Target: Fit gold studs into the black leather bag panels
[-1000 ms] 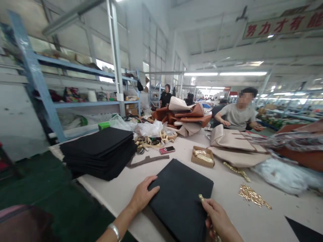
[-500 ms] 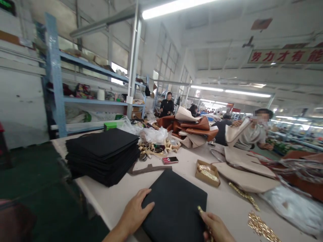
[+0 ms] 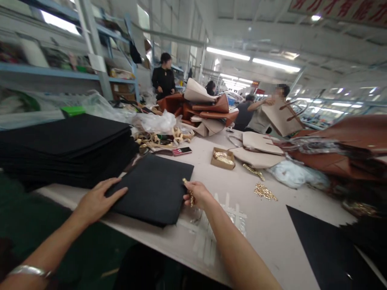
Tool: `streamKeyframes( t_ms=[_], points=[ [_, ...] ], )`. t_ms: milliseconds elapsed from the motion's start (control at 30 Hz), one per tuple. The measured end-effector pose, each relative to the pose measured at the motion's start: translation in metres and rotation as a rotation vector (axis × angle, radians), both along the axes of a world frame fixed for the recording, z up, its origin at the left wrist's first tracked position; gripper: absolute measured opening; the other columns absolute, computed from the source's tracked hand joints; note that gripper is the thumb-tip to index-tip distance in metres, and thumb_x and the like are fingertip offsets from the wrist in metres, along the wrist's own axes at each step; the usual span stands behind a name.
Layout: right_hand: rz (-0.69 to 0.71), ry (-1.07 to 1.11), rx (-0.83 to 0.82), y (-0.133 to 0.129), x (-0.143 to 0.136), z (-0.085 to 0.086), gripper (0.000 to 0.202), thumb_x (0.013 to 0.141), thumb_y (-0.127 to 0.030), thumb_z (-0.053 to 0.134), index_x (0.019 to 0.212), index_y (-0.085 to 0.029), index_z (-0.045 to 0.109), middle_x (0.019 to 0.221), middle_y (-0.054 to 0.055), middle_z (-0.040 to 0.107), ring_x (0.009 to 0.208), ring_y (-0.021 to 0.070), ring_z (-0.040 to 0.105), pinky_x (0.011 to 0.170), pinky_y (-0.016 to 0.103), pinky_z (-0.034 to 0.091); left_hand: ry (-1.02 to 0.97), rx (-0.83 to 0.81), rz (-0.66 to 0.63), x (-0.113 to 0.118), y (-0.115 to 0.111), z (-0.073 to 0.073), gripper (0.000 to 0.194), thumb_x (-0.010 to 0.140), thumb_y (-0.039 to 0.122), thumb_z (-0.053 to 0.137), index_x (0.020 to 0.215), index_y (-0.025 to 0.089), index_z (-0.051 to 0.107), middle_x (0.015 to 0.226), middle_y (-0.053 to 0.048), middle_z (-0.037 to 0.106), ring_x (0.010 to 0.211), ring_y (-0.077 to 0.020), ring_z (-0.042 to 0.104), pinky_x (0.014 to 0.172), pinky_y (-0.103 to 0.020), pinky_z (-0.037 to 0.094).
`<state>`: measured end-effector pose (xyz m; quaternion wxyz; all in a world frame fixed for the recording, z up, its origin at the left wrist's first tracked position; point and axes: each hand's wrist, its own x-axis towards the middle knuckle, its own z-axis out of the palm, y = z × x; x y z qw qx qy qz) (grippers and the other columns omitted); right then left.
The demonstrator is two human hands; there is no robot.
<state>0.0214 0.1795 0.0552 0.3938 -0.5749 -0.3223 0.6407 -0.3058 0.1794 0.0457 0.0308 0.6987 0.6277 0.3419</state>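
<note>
A stack of thin black panels (image 3: pixel 151 185) lies at the table's near edge, between my hands. My left hand (image 3: pixel 98 199) rests on its left side, fingers stretched out and thumb apart. At the right edge of the panels, my right hand (image 3: pixel 196 194) is closed around a short gold chain (image 3: pixel 191 197), whose end pokes out above the fingers. A small cardboard box (image 3: pixel 223 164) of gold chain pieces stands farther back. Beside it lie another gold chain strip (image 3: pixel 253 171) and a loose pile of gold links (image 3: pixel 265 191).
To the left stands a tall stack of black sheets (image 3: pixel 63 137). Behind are a red phone (image 3: pixel 182 151), plastic bags (image 3: pixel 157 122) and brown and beige bags (image 3: pixel 208 108). More black sheets (image 3: pixel 326 245) lie at the right. A co-worker (image 3: pixel 273 110) handles a beige bag across the table.
My view has turned down and to the right, bringing the right-hand table area into sight. The co-worker's beige bag has been turned. Both hands stay at the black panels.
</note>
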Motion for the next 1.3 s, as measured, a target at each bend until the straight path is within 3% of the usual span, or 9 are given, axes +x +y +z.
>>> streamKeyframes(
  t_ms=[167, 333, 467, 600, 700, 900, 1033, 1167, 1300],
  points=[
    [0.002, 0.032, 0.082, -0.039, 0.025, 0.004, 0.026, 0.082, -0.036, 0.073, 0.088, -0.017, 0.055, 0.080, -0.001, 0.062, 0.043, 0.0056, 0.052, 0.032, 0.016, 0.041, -0.160, 0.147, 0.064, 0.037, -0.072, 0.018, 0.050, 0.091, 0.056, 0.048, 0.123, 0.019, 0.060, 0.135, -0.006, 0.059, 0.126, -0.0283, 0.054, 0.113, -0.046, 0.036],
    [0.068, 0.143, 0.104, -0.107, 0.019, -0.001, 0.044, 0.072, -0.053, 0.077, 0.091, -0.019, 0.055, 0.080, -0.002, 0.065, 0.041, 0.0036, 0.043, 0.030, 0.015, 0.033, -0.813, -0.408, -0.294, 0.125, -0.145, 0.001, 0.053, 0.092, 0.058, 0.049, 0.130, 0.023, 0.060, 0.134, -0.007, 0.063, 0.118, -0.0266, 0.061, 0.107, -0.042, 0.044],
    [0.128, 0.308, 0.113, -0.160, -0.016, -0.015, 0.048, 0.075, -0.058, 0.074, 0.093, -0.018, 0.056, 0.064, -0.005, 0.059, 0.038, 0.0039, 0.039, 0.028, 0.013, 0.027, -1.089, -0.499, -0.409, 0.169, -0.172, -0.012, 0.053, 0.093, 0.055, 0.051, 0.134, 0.023, 0.059, 0.137, -0.007, 0.061, 0.130, -0.0247, 0.052, 0.115, -0.037, 0.034],
    [0.117, 0.315, 0.115, -0.186, -0.037, -0.029, 0.051, 0.079, -0.062, 0.070, 0.100, -0.018, 0.056, 0.046, -0.009, 0.048, 0.033, 0.0052, 0.035, 0.030, 0.014, 0.025, -1.297, -0.598, -0.438, 0.179, -0.186, -0.012, 0.052, 0.092, 0.056, 0.053, 0.127, 0.018, 0.063, 0.087, -0.004, 0.073, 0.067, -0.0154, 0.068, 0.069, -0.026, 0.057],
    [0.136, 0.352, 0.108, -0.194, -0.044, -0.034, 0.048, 0.082, -0.060, 0.068, 0.102, -0.017, 0.058, 0.053, -0.005, 0.056, 0.038, 0.0064, 0.045, 0.036, 0.015, 0.032, -1.411, -0.689, -0.401, 0.176, -0.192, -0.015, 0.055, 0.090, 0.061, 0.053, 0.123, 0.018, 0.063, 0.057, 0.005, 0.058, 0.036, -0.0078, 0.045, 0.036, -0.018, 0.038],
    [0.408, -0.043, 0.335, -0.208, -0.030, -0.006, 0.029, 0.088, -0.045, 0.065, 0.091, -0.017, 0.070, 0.077, 0.002, 0.068, 0.072, 0.0148, 0.063, 0.067, 0.025, 0.048, -1.657, -0.577, -0.394, 0.168, -0.193, -0.017, 0.038, 0.091, 0.054, 0.058, 0.097, 0.018, 0.068, 0.108, -0.009, 0.070, 0.099, -0.0205, 0.066, 0.077, -0.026, 0.055],
    [0.341, -0.528, 0.516, -0.213, -0.006, 0.018, 0.024, 0.091, -0.038, 0.060, 0.086, -0.018, 0.073, 0.075, 0.001, 0.069, 0.073, 0.0162, 0.062, 0.070, 0.027, 0.049, -1.435, -0.540, -0.502, 0.161, -0.199, -0.013, 0.038, 0.098, 0.053, 0.043, 0.104, 0.021, 0.061, 0.105, -0.007, 0.067, 0.086, -0.0180, 0.067, 0.068, -0.028, 0.056],
    [0.195, -0.468, 0.600, -0.215, 0.000, 0.019, 0.027, 0.089, -0.036, 0.062, 0.110, -0.020, 0.069, 0.090, 0.003, 0.073, 0.074, 0.0160, 0.065, 0.067, 0.026, 0.052, -1.140, -0.507, -0.575, 0.157, -0.209, -0.007, 0.030, 0.096, 0.048, 0.053, 0.101, 0.019, 0.060, 0.077, 0.001, 0.062, 0.054, -0.0088, 0.055, 0.049, -0.019, 0.041],
    [0.232, -0.428, 0.716, -0.218, -0.002, 0.016, 0.026, 0.091, -0.028, 0.060, 0.115, -0.022, 0.070, 0.102, 0.005, 0.074, 0.092, 0.0186, 0.069, 0.083, 0.030, 0.055, -0.680, -0.351, -0.617, 0.154, -0.214, -0.001, 0.027, 0.101, 0.042, 0.041, 0.097, 0.020, 0.057, 0.077, 0.002, 0.062, 0.061, -0.0104, 0.056, 0.060, -0.022, 0.042]
  ],
)
